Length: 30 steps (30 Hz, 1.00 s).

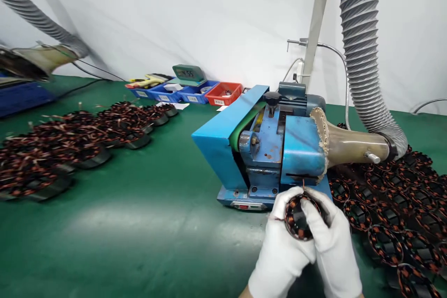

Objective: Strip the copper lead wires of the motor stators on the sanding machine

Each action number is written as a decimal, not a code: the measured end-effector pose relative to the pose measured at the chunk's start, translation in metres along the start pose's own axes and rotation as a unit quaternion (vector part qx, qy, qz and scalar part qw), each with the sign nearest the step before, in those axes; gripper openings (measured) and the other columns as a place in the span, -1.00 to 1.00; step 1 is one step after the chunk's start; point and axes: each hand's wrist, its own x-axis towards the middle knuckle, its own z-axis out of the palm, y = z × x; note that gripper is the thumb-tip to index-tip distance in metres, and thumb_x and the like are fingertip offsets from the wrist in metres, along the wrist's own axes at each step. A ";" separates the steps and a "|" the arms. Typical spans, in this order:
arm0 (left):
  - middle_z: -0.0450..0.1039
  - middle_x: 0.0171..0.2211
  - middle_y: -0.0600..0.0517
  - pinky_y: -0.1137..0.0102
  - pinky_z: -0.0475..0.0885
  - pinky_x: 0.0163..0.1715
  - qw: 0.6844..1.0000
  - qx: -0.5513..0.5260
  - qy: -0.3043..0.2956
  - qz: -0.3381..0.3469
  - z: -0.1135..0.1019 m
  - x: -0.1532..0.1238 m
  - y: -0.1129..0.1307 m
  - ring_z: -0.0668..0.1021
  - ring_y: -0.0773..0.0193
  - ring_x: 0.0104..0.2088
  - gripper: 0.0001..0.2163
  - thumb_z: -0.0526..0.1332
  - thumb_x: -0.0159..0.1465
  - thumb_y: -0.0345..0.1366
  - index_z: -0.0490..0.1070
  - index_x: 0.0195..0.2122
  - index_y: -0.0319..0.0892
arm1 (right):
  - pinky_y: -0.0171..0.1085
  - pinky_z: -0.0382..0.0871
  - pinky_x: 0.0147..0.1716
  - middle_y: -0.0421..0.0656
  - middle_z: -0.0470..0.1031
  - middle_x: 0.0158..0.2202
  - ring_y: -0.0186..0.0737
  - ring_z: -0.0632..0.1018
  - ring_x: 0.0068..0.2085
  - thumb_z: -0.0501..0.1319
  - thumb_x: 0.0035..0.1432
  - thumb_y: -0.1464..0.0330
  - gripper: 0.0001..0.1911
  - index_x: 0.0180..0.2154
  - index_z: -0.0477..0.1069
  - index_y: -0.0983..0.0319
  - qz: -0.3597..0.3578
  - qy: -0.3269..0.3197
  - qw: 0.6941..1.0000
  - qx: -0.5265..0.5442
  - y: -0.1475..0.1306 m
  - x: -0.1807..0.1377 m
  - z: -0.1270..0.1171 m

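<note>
- Held just in front of the blue belt machine (263, 149), near the lower edge of the boxy housing (303, 149): a copper-wound stator (297, 230), tilted to show its open ring face
- Clamped between two white-gloved hands, set close together: left hand (284, 244) wrapped around the left and lower rim, right hand (333, 230) closing in from the right, with one digit laid across the face
- Sticking up from the top edge: a thin wire lead (303, 185); cannot tell whether pinched or merely flanked by fingers
- Probably dense for its size, judging by metal and packed copper; worth supporting from both sides
- Likely rigid around the ring, but bendable at the lead; avoid kinking or tugging there
- Perhaps a little slippery on the smooth outer wall under cloth gloves
- Best gripped by that outer wall, keeping hard pressure off the copper coils (290, 218), probably easy to nick
- Lying on the green surface (167, 200): similar stators at right (386, 244), others massed at left (87, 149) with wire ends upward
</note>
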 end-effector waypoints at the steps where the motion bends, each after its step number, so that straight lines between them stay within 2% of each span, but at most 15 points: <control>1: 0.42 -0.09 -0.10 0.13 0.39 0.02 1.000 -0.009 0.001 -0.006 0.001 0.004 0.003 0.51 0.00 -0.08 -0.46 0.37 -0.24 -0.44 0.29 -0.17 -0.13 | -0.12 0.45 -0.09 -0.05 0.60 -0.16 -0.04 0.58 -0.13 0.21 0.13 0.25 -0.74 -0.19 0.54 0.21 0.002 -0.002 1.000 0.005 -0.002 0.004 0.002; 4: 0.45 -0.12 -0.07 0.18 0.44 -0.04 0.998 -0.049 -0.015 -0.022 0.004 0.013 0.009 0.54 0.05 -0.14 -0.44 0.42 -0.28 -0.45 0.29 -0.21 -0.11 | -0.14 0.44 -0.12 -0.06 0.59 -0.19 -0.06 0.58 -0.15 0.18 0.15 0.24 -0.75 -0.22 0.54 0.22 0.001 -0.014 1.000 0.010 -0.008 0.014 0.004; 10: 0.47 -0.16 -0.03 0.21 0.48 -0.10 0.994 -0.101 -0.013 -0.036 0.010 0.014 0.009 0.56 0.10 -0.17 -0.50 0.42 -0.21 -0.42 0.31 -0.21 -0.09 | -0.14 0.42 -0.10 -0.10 0.58 -0.20 -0.08 0.56 -0.17 0.18 0.17 0.23 -0.76 -0.24 0.55 0.19 -0.002 -0.009 1.000 -0.016 -0.011 0.015 -0.001; 13: 0.48 -0.23 -0.01 0.21 0.50 -0.15 0.993 -0.101 0.001 -0.065 0.005 0.007 0.009 0.57 0.12 -0.21 -0.69 0.38 -0.07 -0.35 0.36 -0.29 -0.09 | -0.21 0.46 -0.18 -0.12 0.59 -0.20 -0.11 0.58 -0.19 0.16 0.19 0.25 -0.78 -0.23 0.55 0.16 -0.019 -0.014 0.999 -0.028 -0.002 0.004 -0.007; 15: 0.48 -0.27 -0.01 0.21 0.50 -0.17 0.993 -0.097 -0.010 -0.072 -0.002 -0.002 0.009 0.57 0.14 -0.24 -0.83 0.32 0.02 -0.34 0.41 -0.34 -0.09 | -0.24 0.47 -0.19 -0.13 0.61 -0.21 -0.11 0.59 -0.19 0.21 0.15 0.29 -0.82 -0.24 0.56 0.14 -0.066 -0.015 0.997 -0.049 0.008 -0.004 -0.013; 16: 0.48 -0.28 -0.01 0.22 0.50 -0.16 0.994 -0.089 -0.021 -0.062 -0.006 -0.005 0.008 0.56 0.14 -0.24 -0.84 0.32 0.02 -0.36 0.43 -0.35 -0.09 | -0.24 0.46 -0.18 -0.12 0.61 -0.20 -0.09 0.59 -0.18 0.23 0.13 0.30 -0.82 -0.23 0.57 0.13 -0.089 -0.014 0.994 -0.059 0.012 -0.008 -0.016; 19: 0.45 -0.23 0.00 0.24 0.48 -0.12 0.998 -0.062 -0.027 -0.020 -0.011 -0.010 0.007 0.54 0.13 -0.21 -0.67 0.34 -0.13 -0.46 0.43 -0.30 -0.08 | -0.21 0.44 -0.12 -0.11 0.60 -0.16 -0.08 0.58 -0.13 0.22 0.14 0.31 -0.81 -0.20 0.56 0.13 -0.091 -0.005 0.994 -0.062 0.017 -0.012 -0.016; 22: 0.43 -0.19 -0.01 0.23 0.48 -0.14 0.993 -0.091 -0.011 -0.073 -0.005 -0.001 0.007 0.54 0.12 -0.19 -0.59 0.30 -0.18 -0.50 0.35 -0.27 -0.08 | -0.18 0.45 -0.12 -0.08 0.58 -0.16 -0.09 0.56 -0.13 0.15 0.20 0.27 -0.77 -0.20 0.54 0.17 -0.025 0.002 0.999 -0.038 0.009 -0.003 -0.006; 24: 0.42 -0.15 -0.04 0.19 0.45 -0.08 0.990 -0.104 -0.017 -0.094 0.001 0.009 0.009 0.54 0.09 -0.15 -0.56 0.30 -0.20 -0.50 0.30 -0.25 -0.10 | -0.15 0.45 -0.12 -0.07 0.58 -0.17 -0.08 0.57 -0.15 0.15 0.20 0.23 -0.75 -0.19 0.53 0.19 -0.002 0.001 1.000 -0.017 0.001 0.007 0.000; 27: 0.40 -0.12 -0.07 0.19 0.43 -0.02 0.994 -0.086 -0.026 -0.057 0.008 0.018 0.013 0.53 0.06 -0.10 -0.49 0.35 -0.25 -0.52 0.28 -0.23 -0.12 | -0.12 0.44 -0.12 -0.07 0.58 -0.21 -0.07 0.57 -0.19 0.17 0.17 0.20 -0.73 -0.22 0.54 0.21 0.008 0.000 1.000 -0.002 -0.008 0.018 0.003; 30: 0.45 -0.13 -0.04 0.23 0.48 -0.10 0.997 -0.059 -0.036 -0.041 0.006 0.015 0.013 0.56 0.10 -0.15 -0.49 0.37 -0.21 -0.50 0.29 -0.20 -0.10 | -0.14 0.44 -0.12 -0.08 0.60 -0.22 -0.07 0.57 -0.20 0.19 0.16 0.21 -0.75 -0.25 0.56 0.20 0.014 0.004 1.000 0.004 -0.009 0.017 -0.001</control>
